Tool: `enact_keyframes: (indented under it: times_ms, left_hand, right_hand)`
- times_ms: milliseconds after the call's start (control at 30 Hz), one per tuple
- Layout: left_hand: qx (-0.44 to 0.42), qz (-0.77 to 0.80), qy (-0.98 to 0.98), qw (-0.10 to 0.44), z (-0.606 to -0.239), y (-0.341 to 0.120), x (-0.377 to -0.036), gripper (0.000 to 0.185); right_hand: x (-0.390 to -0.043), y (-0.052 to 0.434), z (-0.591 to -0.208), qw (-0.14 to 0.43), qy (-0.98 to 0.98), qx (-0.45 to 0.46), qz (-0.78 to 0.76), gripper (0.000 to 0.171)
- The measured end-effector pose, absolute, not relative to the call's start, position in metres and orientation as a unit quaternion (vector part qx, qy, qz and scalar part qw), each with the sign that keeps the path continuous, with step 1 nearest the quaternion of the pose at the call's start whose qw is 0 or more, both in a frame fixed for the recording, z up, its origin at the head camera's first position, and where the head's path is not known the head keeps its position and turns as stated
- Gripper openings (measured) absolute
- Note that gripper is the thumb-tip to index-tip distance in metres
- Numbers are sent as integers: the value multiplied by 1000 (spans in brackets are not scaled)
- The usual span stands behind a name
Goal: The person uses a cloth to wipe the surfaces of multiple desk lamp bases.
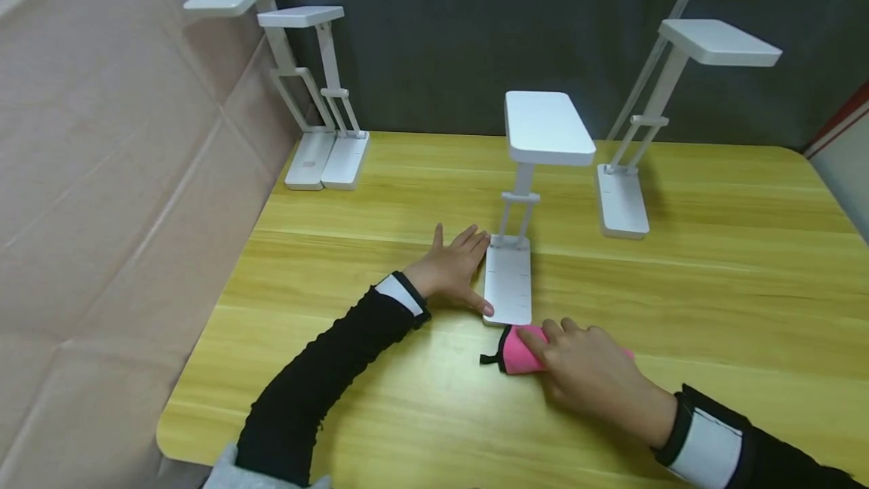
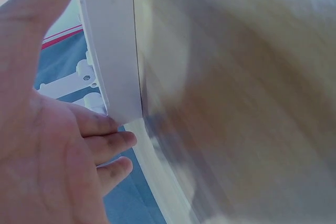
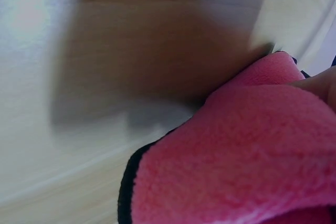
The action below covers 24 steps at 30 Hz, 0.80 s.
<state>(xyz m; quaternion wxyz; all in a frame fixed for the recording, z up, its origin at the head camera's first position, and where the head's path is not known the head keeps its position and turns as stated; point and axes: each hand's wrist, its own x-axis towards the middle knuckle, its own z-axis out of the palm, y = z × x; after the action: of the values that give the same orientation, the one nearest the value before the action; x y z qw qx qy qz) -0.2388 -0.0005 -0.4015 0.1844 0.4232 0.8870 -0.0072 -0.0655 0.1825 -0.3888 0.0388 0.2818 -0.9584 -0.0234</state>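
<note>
Fingers of the right hand (image 1: 591,376) lie curled over a pink cloth (image 1: 521,352), gripping it against the bench (image 1: 713,308); the cloth's black edging shows at its left end. In the right wrist view the pink cloth (image 3: 236,156) fills the lower right, fleecy, black trim along its lower left edge, the rest blurred.

Cloth sits just in front of the near end of the nearest lamp's base (image 1: 508,285), close to it; whether they touch cannot be told.

Left hand (image 1: 451,270) rests flat on the bench, fingers straight and spread, holding nothing, fingertips against the left edge of that base. Left wrist view confirms: left hand (image 2: 47,129) with fingers extended beside the white base (image 2: 113,51), thumb up along it.

Nearest lamp (image 1: 546,127) stands upright mid-bench, head level, folding arm vertical.

Further out: a second white lamp (image 1: 720,44) to the right, arm slanted, well apart. Two more lamps (image 1: 299,17) stand side by side at the far left corner, bases touching or nearly so. Dark curtain (image 1: 475,21) behind, pink sheeting (image 1: 102,172) at left. Both sleeves black with white cuffs.
</note>
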Motion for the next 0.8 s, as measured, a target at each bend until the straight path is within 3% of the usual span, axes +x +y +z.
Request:
enact_keyframes:
  times_ms: [367, 567, 800]
  left_hand:
    - [426, -10, 885, 188, -400, -4, -241, 129]
    - [429, -19, 885, 182, -399, -4, -241, 129]
    - [431, -23, 884, 179, -399, -2, -237, 128]
  right_hand:
    - [-73, 214, -368, 16, -950, 312, -22, 51]
    - [-110, 237, -342, 48, -954, 295, 19, 59]
    - [-153, 228, -354, 1, -970, 241, 43, 51]
